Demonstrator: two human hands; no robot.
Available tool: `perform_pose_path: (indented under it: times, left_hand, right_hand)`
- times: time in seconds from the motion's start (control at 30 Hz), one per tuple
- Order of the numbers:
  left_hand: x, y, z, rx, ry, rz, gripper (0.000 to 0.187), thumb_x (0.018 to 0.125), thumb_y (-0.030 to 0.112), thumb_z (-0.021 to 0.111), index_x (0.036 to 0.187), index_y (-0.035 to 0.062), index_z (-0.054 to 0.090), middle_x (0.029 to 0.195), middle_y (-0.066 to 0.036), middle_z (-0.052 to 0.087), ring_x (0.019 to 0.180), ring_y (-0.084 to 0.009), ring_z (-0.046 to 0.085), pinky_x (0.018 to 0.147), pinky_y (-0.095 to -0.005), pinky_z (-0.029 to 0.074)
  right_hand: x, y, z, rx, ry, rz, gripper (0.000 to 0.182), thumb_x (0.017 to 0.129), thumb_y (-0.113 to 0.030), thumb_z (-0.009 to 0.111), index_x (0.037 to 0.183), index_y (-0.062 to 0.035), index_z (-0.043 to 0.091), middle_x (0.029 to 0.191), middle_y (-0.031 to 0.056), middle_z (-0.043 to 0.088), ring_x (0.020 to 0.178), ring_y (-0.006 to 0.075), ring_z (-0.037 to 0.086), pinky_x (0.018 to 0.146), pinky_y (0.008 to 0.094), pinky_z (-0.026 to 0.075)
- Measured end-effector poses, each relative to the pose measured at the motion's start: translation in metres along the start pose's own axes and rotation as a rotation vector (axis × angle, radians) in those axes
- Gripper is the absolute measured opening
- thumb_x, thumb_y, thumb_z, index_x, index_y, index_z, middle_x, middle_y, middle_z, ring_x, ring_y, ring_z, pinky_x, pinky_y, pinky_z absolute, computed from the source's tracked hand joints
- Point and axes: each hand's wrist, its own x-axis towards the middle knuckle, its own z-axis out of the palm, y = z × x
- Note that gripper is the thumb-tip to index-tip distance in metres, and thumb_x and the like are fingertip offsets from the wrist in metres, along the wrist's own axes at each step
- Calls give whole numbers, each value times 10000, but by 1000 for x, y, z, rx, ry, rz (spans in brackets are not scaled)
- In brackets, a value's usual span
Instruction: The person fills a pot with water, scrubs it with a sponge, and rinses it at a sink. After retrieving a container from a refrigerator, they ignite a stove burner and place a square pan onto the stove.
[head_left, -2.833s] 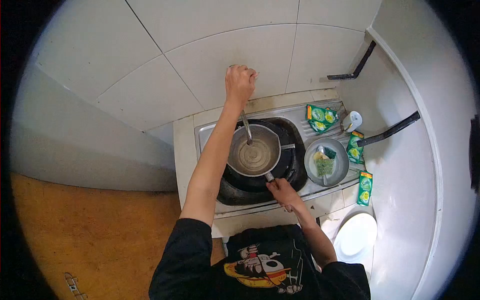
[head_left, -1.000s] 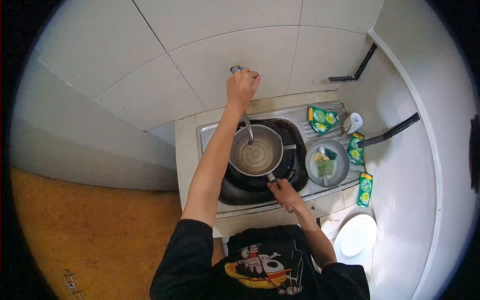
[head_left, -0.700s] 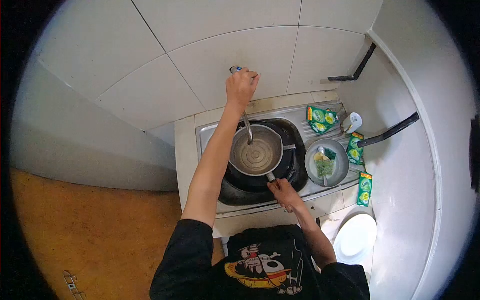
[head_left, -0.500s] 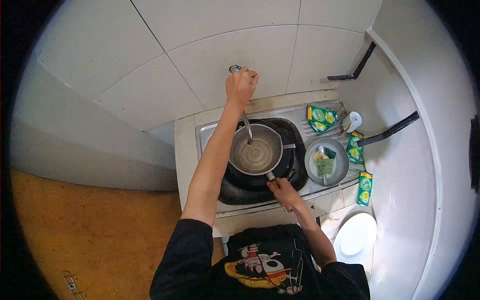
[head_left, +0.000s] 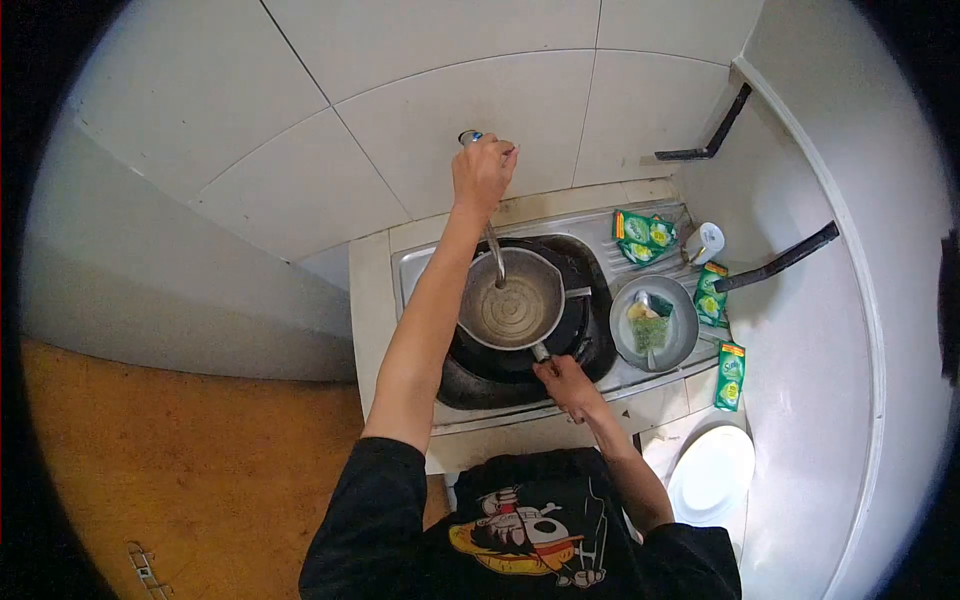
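My left hand (head_left: pixel 484 177) is closed on the tap (head_left: pixel 469 138) on the tiled wall. The tap's spout (head_left: pixel 496 255) curves down over a grey metal pot (head_left: pixel 512 305), which looks to have shallow water in it. Below and to the right, my right hand (head_left: pixel 568 386) grips the pot's handle (head_left: pixel 541 352). Under the pot, a large dark pan (head_left: pixel 485 370) lies in the sink basin. To the right on the drainboard stands a grey bowl-like pan (head_left: pixel 683 340) with a sponge and green packaging inside.
Green packets (head_left: pixel 643 236) and a white cup-like container (head_left: pixel 706 242) stand at the drainboard's back right. More green packets (head_left: pixel 730 376) lie along the right edge. A white plate (head_left: pixel 712 476) is at lower right. Black brackets (head_left: pixel 778 266) stick out from the right wall.
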Motion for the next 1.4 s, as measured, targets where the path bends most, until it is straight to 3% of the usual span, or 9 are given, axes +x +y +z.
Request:
perform_pose_path:
  times: [0.2,0.33,0.4,0.5,0.7,0.93,1.0,1.3,1.4]
  left_hand:
    - [-2,2,0,30,-20,-24,151,757,219,690,786,73,717,778,-117,652,683,-308,631,602,-401,500]
    - [-2,1,0,23,41,38,155,761,226,690,785,75,716,780,-116,650,683,-308,632,599,-398,502]
    - [-1,1,-1,5,8,16,157,762,227,690,784,74,715,777,-116,648,680,-309,631,597,-397,501]
    - [-1,1,0,31,-11,1,161,760,229,692,791,72,716,777,-115,649,680,-309,633,590,-392,501]
    - [-1,-1,2,5,-11,13,160,763,227,691,786,70,713,768,-114,646,663,-307,626,576,-386,495]
    - [-2,-2,3,5,21,25,148,767,221,688,791,78,714,762,-106,645,659,-305,622,579,-391,492]
    - [-2,-2,4,11,14,25,145,768,220,688,795,81,714,760,-105,644,663,-305,623,582,-392,492]
    - [-2,1,0,2,-9,-5,155,783,233,672,792,83,712,791,-105,653,696,-309,625,607,-403,496]
    - [-2,1,0,-2,-15,-5,162,781,241,675,797,85,713,802,-103,653,707,-307,626,611,-405,498]
  right_hand:
    - [9,14,3,-22,22,-60,349,919,-246,531,749,59,548,539,90,525,433,137,444,441,366,379]
    - [9,12,4,28,35,-30,397,932,-285,527,636,-39,430,440,26,413,329,127,413,304,309,290]
    - [17,25,8,-47,102,-233,400,931,-292,533,636,-40,434,447,25,413,339,124,413,312,304,296]
    - [10,14,0,-4,-17,44,341,912,-256,545,761,50,538,537,112,526,440,164,505,434,366,397]
    - [6,9,3,11,26,-1,368,913,-255,540,706,48,518,508,109,493,435,155,487,445,372,395]
    - [11,20,5,37,5,-35,350,938,-283,523,694,-47,439,456,11,403,332,105,395,300,294,292]
    - [12,25,7,-15,78,-249,374,934,-291,530,670,-44,432,458,14,410,328,105,393,303,293,291]
    - [4,6,4,53,33,-5,397,930,-290,536,639,-38,441,466,25,435,330,106,405,311,293,287]
    - [13,25,8,16,79,-116,396,928,-292,543,642,-36,446,467,23,428,333,107,399,313,294,285]
